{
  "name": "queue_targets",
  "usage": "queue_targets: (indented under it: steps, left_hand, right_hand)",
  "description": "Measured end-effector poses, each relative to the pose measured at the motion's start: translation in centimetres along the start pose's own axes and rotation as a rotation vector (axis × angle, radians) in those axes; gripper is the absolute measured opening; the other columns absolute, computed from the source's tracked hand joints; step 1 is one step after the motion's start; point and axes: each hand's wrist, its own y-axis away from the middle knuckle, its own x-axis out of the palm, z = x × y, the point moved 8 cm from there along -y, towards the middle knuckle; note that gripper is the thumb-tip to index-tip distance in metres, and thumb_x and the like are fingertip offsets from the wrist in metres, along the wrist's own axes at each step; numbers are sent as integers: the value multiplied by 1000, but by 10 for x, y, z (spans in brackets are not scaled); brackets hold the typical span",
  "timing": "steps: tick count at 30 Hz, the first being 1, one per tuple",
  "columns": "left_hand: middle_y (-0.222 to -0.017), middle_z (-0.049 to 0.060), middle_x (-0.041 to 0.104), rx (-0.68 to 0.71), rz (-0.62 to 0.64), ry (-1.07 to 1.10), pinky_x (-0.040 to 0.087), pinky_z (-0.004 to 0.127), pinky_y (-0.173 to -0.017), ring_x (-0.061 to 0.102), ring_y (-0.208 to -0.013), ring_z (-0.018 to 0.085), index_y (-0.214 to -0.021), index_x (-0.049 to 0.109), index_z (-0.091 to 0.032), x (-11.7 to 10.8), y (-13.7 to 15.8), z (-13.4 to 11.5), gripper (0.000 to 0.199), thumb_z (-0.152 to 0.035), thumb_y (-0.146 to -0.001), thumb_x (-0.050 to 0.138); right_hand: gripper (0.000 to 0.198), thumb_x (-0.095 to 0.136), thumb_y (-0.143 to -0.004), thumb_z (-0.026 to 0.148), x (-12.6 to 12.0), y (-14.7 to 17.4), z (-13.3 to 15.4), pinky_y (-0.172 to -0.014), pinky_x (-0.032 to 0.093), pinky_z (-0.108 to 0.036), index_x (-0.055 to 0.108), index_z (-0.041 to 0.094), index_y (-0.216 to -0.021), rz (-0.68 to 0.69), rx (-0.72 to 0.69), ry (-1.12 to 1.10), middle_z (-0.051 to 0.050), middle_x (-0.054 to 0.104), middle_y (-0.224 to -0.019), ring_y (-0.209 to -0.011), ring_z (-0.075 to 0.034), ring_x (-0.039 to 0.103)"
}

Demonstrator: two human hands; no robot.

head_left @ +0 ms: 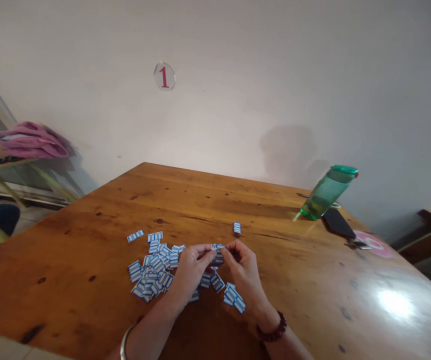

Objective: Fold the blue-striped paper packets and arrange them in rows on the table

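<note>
Between both hands, over the wooden table (185, 200), is a small blue-and-white label card (218, 247). My left hand (193, 267) pinches its left end between thumb and fingers. At the right end, my right hand (242, 260) closes thumb and fingertips on it. To the left of my left hand lies a loose heap of similar blue-and-white cards (154, 270). A few more cards (234, 297) rest near my right wrist, and some under my hands are partly hidden. One small stack (237, 228) sits apart, beyond my right hand.
A green water bottle (328, 192) stands at the back right. Near it are a black phone-like slab (338, 223) and a pink round disc (373, 244). A pink cloth (31, 140) lies on another table at left. The wall (219, 110) borders the far edge.
</note>
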Motion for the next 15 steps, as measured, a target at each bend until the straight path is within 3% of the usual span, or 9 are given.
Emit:
queue_targets:
  steps: [8, 15]
  left_hand:
    - [-55, 1, 63, 49, -55, -66, 46, 22, -46, 58, -51, 15, -69, 71, -14, -4, 1, -5, 16, -26, -65, 62]
    - [-48, -2, 55, 75, -59, -121, 42, 20, -43, 49, -45, 11, -56, 66, -15, -6, 0, -6, 17, -28, -65, 60]
  right_hand:
    - [17, 55, -73, 31, -1, -2, -1, -48, 32, -21, 51, 17, -62, 13, -13, 40, 3, 46, -55, -52, -10, 39]
    - [18, 54, -73, 30, 0, -2, 0, -47, 31, -22, 50, 18, -61, 28, -9, 53, 4, 45, -54, -51, -10, 38]
